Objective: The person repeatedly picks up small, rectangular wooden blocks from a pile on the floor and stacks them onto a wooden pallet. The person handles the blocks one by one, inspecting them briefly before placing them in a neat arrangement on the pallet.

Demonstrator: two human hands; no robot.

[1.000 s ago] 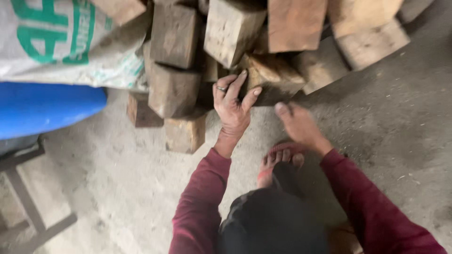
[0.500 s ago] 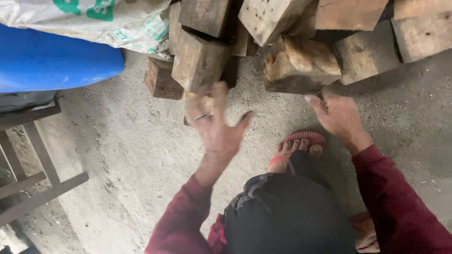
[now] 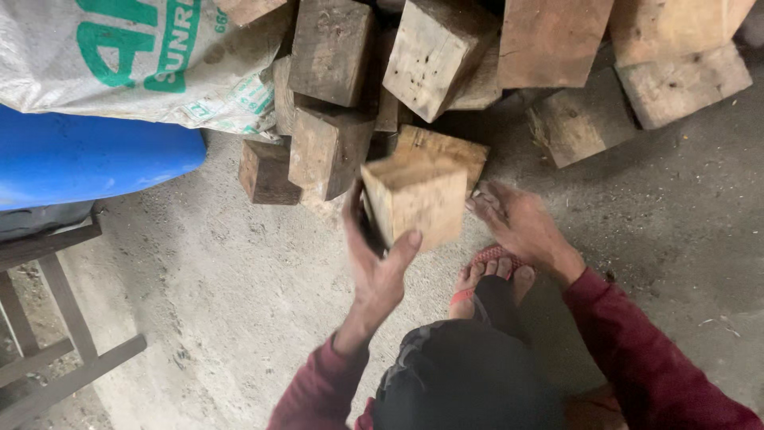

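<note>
my left hand (image 3: 378, 267) grasps a pale wood block (image 3: 415, 203), lifted off the concrete floor (image 3: 223, 287) just before the stacked timber pile (image 3: 382, 72). my right hand (image 3: 521, 227) is released, fingers spread beside the block, above my sandalled foot (image 3: 489, 279).

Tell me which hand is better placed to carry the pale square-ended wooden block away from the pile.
Left. The left hand already grips the pale square-ended wooden block, thumb across its end face; the right hand lies open beside it.

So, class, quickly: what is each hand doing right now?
Left hand: closed on the pale wooden block.
Right hand: open, fingers spread beside the block, holding nothing.
</note>
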